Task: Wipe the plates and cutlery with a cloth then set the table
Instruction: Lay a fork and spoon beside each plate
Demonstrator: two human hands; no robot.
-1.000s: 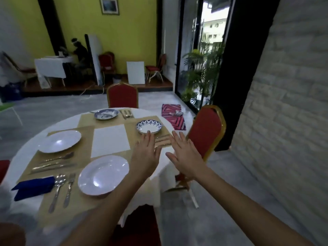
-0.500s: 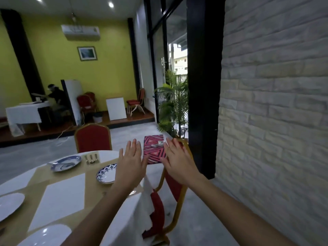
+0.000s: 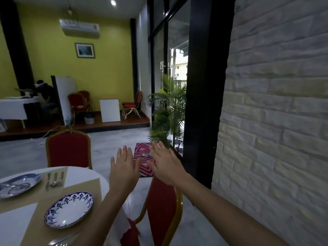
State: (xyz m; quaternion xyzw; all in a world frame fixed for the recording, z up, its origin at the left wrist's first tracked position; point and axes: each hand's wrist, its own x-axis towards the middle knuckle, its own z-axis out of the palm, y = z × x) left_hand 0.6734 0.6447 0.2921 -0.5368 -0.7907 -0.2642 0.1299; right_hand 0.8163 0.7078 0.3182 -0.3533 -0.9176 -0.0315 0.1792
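Head view, the only one I have.

Both hands are up in front of the camera, past the table (image 3: 83, 172) edge. My left hand (image 3: 122, 172) has its fingers straight and slightly fanned, with nothing in it. My right hand (image 3: 166, 168) is the same: fingers extended, palm down, gripping nothing. Its forearm runs off the lower right corner.

Between and behind the hands lies a red-and-pink patterned cloth (image 3: 144, 167). Both hands cover parts of it, and I cannot tell what it rests on. A small pale object (image 3: 146, 155) sits on it, possibly cutlery, but it is too blurred to name.

A blue-rimmed plate (image 3: 69, 211) sits whole on a tan placemat (image 3: 85, 187) near the table's right edge. The left frame edge cuts off a second blue plate (image 3: 17, 184). Cutlery (image 3: 55, 179) lies just beside this one, on its right; the pieces blur together. The bottom edge cuts off more cutlery (image 3: 60, 243), showing only a glint.

A near red chair (image 3: 163, 210) stands under my right forearm, its seat hidden. A far red chair (image 3: 69, 150) stands behind the table, and only its back shows.
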